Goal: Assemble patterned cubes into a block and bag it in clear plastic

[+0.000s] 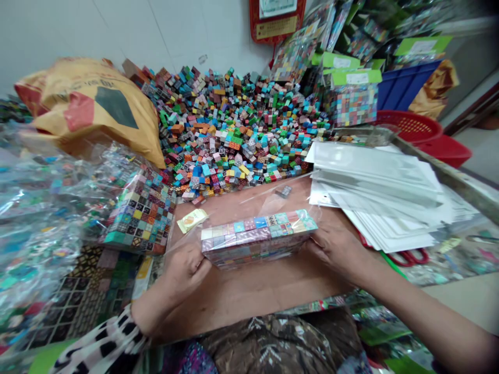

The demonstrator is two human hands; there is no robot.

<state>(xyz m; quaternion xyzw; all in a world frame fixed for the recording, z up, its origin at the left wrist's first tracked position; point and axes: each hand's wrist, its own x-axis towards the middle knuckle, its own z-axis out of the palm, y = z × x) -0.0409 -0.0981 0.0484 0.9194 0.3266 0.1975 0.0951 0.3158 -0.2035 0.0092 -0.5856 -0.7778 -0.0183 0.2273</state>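
A long block of small patterned cubes (253, 244) lies inside a clear plastic bag (268, 200) on the brown board (234, 296) in front of me. Closed in a fist at its left end, my left hand (187, 269) grips the bag's left side. My right hand (337, 252) pinches the bag at the block's right end, its fingertips partly hidden. Just behind the bagged block are a small yellow packet (192, 220) and a loose grey cube piece (283, 191), seen partly through the film.
Heaped loose cubes (234, 135) fill the back against the wall. Left stand a yellow sack (97, 104) and another bagged cube block (142, 208). White sheets (390, 197) lie right, above red-handled scissors (409, 257). Green-topped packs (354, 98) and a red basket (413, 127) are behind.
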